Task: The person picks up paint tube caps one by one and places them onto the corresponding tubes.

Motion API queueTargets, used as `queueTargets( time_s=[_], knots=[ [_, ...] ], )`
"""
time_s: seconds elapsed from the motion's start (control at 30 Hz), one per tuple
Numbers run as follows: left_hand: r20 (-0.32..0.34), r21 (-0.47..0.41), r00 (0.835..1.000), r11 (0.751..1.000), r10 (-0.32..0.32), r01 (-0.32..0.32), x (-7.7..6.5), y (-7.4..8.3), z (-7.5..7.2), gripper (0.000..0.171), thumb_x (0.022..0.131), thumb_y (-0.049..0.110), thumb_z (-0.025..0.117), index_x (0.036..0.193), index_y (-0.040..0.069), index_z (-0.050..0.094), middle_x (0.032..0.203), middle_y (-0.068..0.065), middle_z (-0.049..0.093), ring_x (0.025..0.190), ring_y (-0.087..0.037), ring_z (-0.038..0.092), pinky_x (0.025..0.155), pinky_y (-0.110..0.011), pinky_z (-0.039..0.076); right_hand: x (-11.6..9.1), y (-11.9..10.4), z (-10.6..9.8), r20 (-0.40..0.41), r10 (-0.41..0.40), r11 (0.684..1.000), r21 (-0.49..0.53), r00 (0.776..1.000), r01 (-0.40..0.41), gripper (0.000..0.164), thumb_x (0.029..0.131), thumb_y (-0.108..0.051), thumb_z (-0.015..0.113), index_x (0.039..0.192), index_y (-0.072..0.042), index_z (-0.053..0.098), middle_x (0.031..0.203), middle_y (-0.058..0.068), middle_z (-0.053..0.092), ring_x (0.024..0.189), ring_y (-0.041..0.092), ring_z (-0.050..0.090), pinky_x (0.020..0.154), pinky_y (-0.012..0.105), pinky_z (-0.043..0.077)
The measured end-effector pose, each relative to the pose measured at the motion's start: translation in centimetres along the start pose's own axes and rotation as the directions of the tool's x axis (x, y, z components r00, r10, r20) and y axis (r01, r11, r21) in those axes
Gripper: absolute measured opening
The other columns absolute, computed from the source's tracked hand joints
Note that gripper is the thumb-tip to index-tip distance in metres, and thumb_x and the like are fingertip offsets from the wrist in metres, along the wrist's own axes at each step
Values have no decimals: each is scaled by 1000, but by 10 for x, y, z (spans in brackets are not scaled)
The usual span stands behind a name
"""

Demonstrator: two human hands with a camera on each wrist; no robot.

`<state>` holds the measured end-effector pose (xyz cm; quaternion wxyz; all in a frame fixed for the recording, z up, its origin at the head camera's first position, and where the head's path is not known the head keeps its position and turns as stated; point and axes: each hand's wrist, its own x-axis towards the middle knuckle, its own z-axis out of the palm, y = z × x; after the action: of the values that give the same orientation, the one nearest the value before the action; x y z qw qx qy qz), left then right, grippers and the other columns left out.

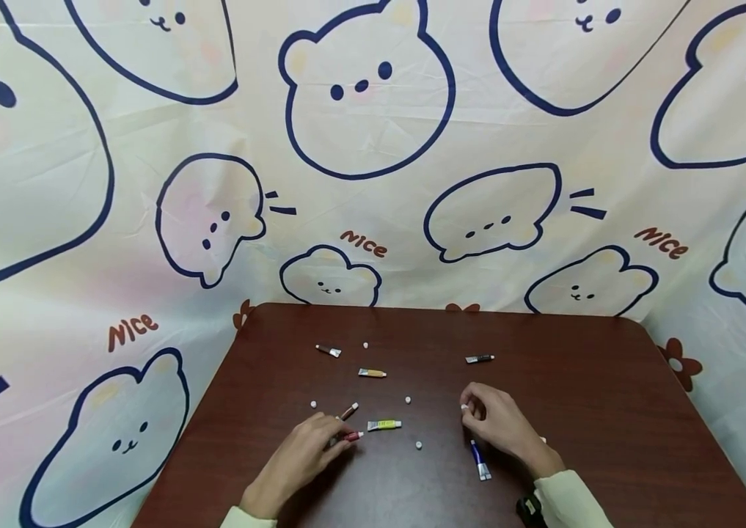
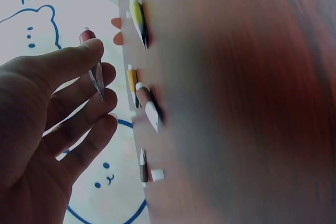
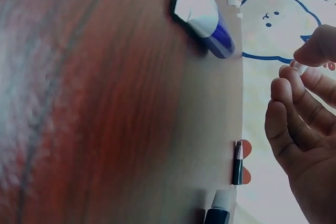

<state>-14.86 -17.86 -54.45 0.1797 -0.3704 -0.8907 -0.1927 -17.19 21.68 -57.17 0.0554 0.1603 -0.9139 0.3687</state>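
My left hand (image 1: 309,449) pinches a small red paint tube (image 1: 353,436) between thumb and fingers. In the left wrist view the red tube's narrow tip points up and its flat silver end points down. My right hand (image 1: 501,422) pinches a small white cap (image 3: 298,67) between thumb and fingertips, above the table. Just below that hand lies a blue paint tube (image 1: 480,460). Close to the left hand are a brown tube (image 1: 349,411) and a lime-yellow tube (image 1: 384,425). The right hand hides most of a dark tube (image 3: 218,211) in the head view.
On the brown table (image 1: 610,381), an orange-yellow tube (image 1: 373,373), a dark brown tube (image 1: 328,350) and a black tube (image 1: 480,359) lie farther back. Several loose white caps are scattered about, one (image 1: 419,445) between the hands. A patterned cloth (image 1: 373,147) hangs behind.
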Motion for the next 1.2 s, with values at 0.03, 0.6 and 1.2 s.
queueTargets(
  time_s=[0.03, 0.6, 1.2],
  knots=[
    [-5, 6, 1000, 1000, 6, -6, 2, 1, 1, 23, 85, 15, 94, 102, 18, 79, 94, 9, 77, 81, -6, 62, 70, -24, 53, 0, 0, 0, -4, 1, 1000, -3, 1000, -1, 23, 92, -4, 76, 95, -25, 66, 83, -17, 60, 74, -3, 55, 68, 21, 51],
    [-24, 32, 997, 997, 74, -73, 32, 14, 11, 21, 87, 15, 92, 102, 16, 77, 94, 7, 75, 83, -10, 65, 75, -27, 55, -6, -5, 1, 3, -23, 999, 24, 1000, 22, 9, 98, -7, 75, 102, -15, 73, 86, -16, 64, 73, -4, 57, 67, 23, 54],
    [14, 70, 997, 994, 80, -81, 49, 29, 17, 18, 89, 19, 91, 100, 14, 78, 96, 4, 73, 89, -13, 69, 81, -32, 59, -10, -21, -2, -9, -103, 994, 22, 995, 103, 7, 100, -10, 79, 106, -13, 79, 90, -16, 68, 76, -6, 59, 67, 22, 55]
  ],
)
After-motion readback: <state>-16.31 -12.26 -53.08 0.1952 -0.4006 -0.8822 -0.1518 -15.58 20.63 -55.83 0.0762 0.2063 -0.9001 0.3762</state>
